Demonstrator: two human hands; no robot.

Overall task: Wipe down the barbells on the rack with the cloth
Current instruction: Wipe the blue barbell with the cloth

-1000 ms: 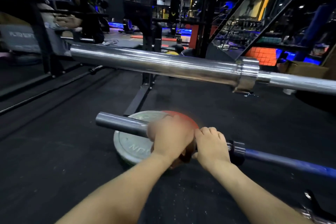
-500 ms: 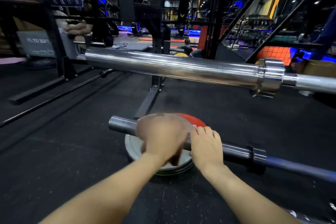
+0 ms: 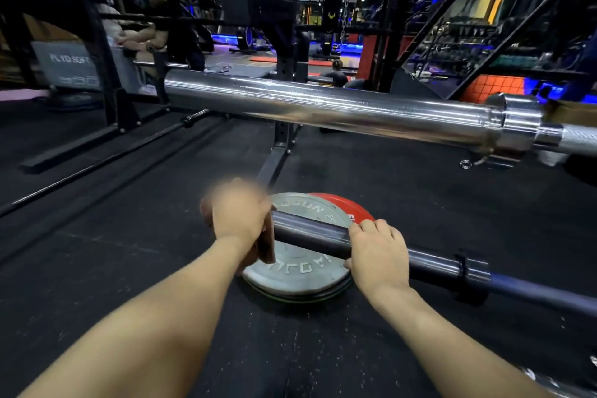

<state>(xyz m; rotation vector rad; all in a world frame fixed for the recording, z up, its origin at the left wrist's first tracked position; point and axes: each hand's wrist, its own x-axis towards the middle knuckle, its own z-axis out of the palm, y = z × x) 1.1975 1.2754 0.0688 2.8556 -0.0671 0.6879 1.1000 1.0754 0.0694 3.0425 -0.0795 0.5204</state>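
Note:
A dark lower barbell (image 3: pixel 310 233) runs from centre out to the right, its sleeve end under my left hand (image 3: pixel 237 220). That hand is blurred with motion and grips a brownish cloth (image 3: pixel 266 245) wrapped over the sleeve's left tip. My right hand (image 3: pixel 376 254) grips the same sleeve further right, just left of the collar (image 3: pixel 470 268). A thick chrome barbell (image 3: pixel 323 107) lies higher up, crossing the view from centre-left to the right edge, untouched.
A grey weight plate (image 3: pixel 297 271) and a red plate (image 3: pixel 342 203) lie stacked on the black rubber floor under the lower bar. A black rack upright (image 3: pixel 284 68) stands behind. A small metal ring (image 3: pixel 465 164) lies on the floor at right. People sit far left.
My left hand with the cloth has slid leftward along the lower sleeve to its tip, baring the metal between my hands. The right hand has kept its hold.

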